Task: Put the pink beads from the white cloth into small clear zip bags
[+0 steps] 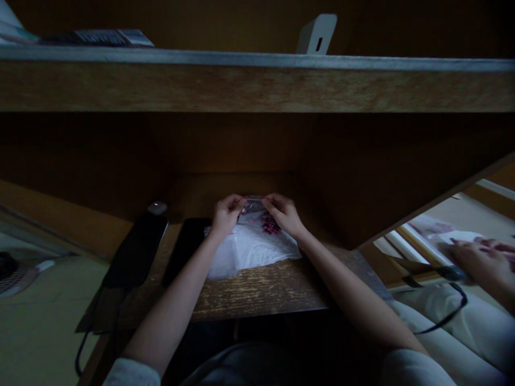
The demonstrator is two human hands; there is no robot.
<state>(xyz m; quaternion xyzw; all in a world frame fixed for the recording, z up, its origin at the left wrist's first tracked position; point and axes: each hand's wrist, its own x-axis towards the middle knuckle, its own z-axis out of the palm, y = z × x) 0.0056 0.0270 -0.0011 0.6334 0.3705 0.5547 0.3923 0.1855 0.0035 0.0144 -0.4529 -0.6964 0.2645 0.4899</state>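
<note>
Between my two hands is a small clear plastic bag point(254, 205), pinched at its top corners. My left hand point(227, 213) has thumb and fingers closed on the left corner. On the right corner, my right hand point(285, 213) grips in the same way. Below them a white plastic sheet point(265, 249) lies crumpled on the worn wooden desk point(257, 292). A cluster of small dark pink beads point(271, 225) rests on the sheet near my right hand. Another translucent bag point(223, 256) lies at the sheet's left, partly behind my left forearm.
Left of my arms lie a black phone-like slab point(137, 249) with a cable, another dark flat object point(187, 244) and a small white rounded item point(157, 207). A shelf point(257, 86) crosses overhead, bearing a white bracket-like piece point(317, 35). A co-worker's hands point(483, 262) are at the right.
</note>
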